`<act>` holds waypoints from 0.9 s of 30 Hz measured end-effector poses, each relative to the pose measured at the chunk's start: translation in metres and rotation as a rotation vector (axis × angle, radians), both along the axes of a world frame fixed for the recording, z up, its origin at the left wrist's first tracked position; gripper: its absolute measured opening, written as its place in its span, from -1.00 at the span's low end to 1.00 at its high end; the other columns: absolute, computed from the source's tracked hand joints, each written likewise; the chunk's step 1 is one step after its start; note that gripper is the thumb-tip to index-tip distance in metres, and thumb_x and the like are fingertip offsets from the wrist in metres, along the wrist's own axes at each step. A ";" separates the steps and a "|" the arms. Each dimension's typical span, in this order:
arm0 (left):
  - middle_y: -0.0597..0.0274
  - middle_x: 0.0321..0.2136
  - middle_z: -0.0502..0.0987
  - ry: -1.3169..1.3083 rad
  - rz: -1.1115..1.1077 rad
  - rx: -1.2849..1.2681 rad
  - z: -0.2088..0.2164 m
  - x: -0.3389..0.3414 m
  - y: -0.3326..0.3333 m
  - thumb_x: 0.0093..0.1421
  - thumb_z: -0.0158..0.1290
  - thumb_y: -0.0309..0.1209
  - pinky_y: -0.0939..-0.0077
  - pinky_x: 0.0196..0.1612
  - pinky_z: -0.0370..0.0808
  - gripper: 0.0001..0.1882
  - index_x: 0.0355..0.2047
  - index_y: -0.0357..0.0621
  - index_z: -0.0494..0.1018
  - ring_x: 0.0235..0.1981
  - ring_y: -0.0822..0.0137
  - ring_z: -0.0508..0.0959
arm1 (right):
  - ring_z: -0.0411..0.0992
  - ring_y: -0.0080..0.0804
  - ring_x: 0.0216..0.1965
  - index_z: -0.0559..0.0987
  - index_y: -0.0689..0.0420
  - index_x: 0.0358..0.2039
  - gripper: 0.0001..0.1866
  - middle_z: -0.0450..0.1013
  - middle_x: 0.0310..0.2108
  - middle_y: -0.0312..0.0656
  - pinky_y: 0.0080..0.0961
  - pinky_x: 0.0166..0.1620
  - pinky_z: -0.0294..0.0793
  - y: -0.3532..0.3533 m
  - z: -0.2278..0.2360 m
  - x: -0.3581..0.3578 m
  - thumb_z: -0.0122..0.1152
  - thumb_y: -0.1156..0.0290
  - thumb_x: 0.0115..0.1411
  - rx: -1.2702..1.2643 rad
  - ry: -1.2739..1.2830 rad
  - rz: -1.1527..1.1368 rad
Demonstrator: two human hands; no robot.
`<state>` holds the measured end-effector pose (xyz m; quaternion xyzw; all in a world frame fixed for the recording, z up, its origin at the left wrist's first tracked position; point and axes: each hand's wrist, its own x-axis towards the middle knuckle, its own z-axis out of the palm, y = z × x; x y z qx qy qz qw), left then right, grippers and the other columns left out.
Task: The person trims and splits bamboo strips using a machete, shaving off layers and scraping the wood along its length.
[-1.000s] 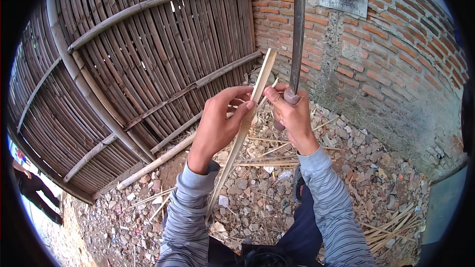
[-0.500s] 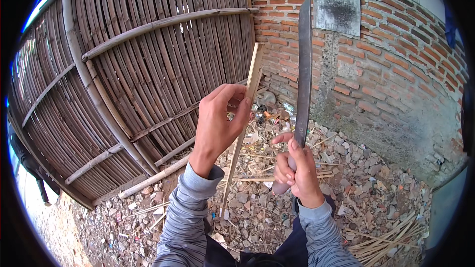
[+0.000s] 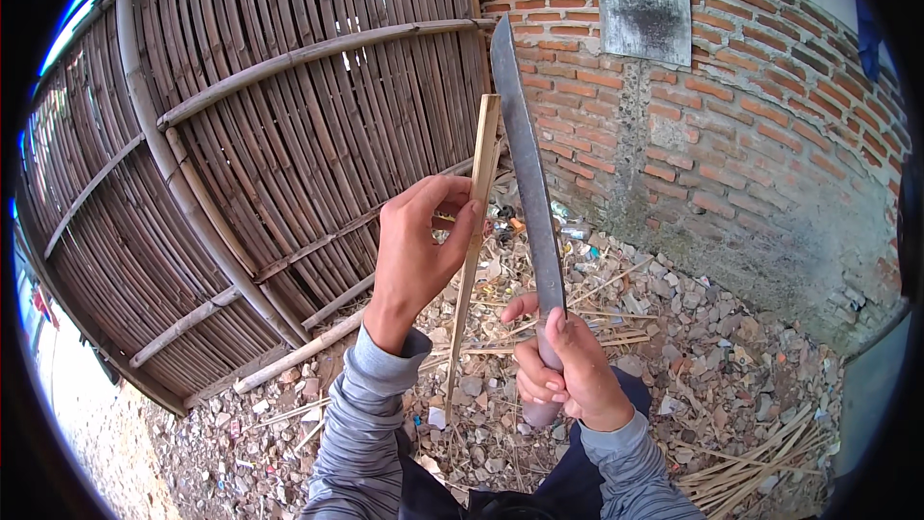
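A bamboo fence [image 3: 241,183] fills the left. The left hand [image 3: 419,246] grips a thin bamboo strip [image 3: 474,231] between thumb and fingers, holding it nearly upright. Just right of it, the right hand [image 3: 563,366] is closed around the handle of a long knife [image 3: 525,164], blade pointing up beside the strip. Rubble [image 3: 693,356] covers the ground below a brick wall [image 3: 731,135].

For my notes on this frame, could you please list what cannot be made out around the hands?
Head view only:
- Knife handle: wrapped by the right hand.
- Bamboo strip lower end: lost among rubble and the left sleeve.
- Strip's middle: behind the left hand.
- Fence top: cut off by the fisheye rim.
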<state>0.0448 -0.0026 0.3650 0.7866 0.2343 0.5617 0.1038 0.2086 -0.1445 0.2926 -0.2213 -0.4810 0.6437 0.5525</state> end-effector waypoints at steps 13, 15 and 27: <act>0.15 -0.28 0.65 -0.009 0.030 0.038 0.003 -0.011 -0.010 0.21 0.25 -0.56 0.52 -0.25 0.65 -0.82 -0.17 -0.29 0.64 -0.27 0.36 0.70 | 0.03 -0.76 -0.80 0.34 0.14 0.18 -0.29 0.12 -0.74 -0.49 -0.68 -0.64 0.10 0.007 -0.001 0.009 -0.37 -0.28 0.51 -0.152 0.026 0.130; 0.17 -0.27 0.60 -0.006 0.134 0.181 0.004 -0.017 -0.010 0.21 0.25 -0.53 0.49 -0.24 0.58 -0.84 -0.19 -0.25 0.64 -0.25 0.37 0.62 | 0.03 -0.75 -0.80 0.33 0.15 0.17 -0.27 0.10 -0.75 -0.51 -0.66 -0.64 0.13 0.006 -0.006 0.009 -0.41 -0.29 0.51 -0.173 -0.022 0.118; 0.10 -0.09 0.51 0.008 0.095 -0.388 -0.099 -0.076 0.020 0.26 0.28 -0.20 0.31 0.03 0.48 -0.49 0.07 -0.23 0.39 -0.03 0.25 0.51 | 0.03 -0.78 -0.80 0.38 0.14 0.14 -0.31 0.14 -0.74 -0.49 -0.69 -0.66 0.11 0.010 -0.026 0.047 -0.33 -0.27 0.52 -0.251 -0.065 0.072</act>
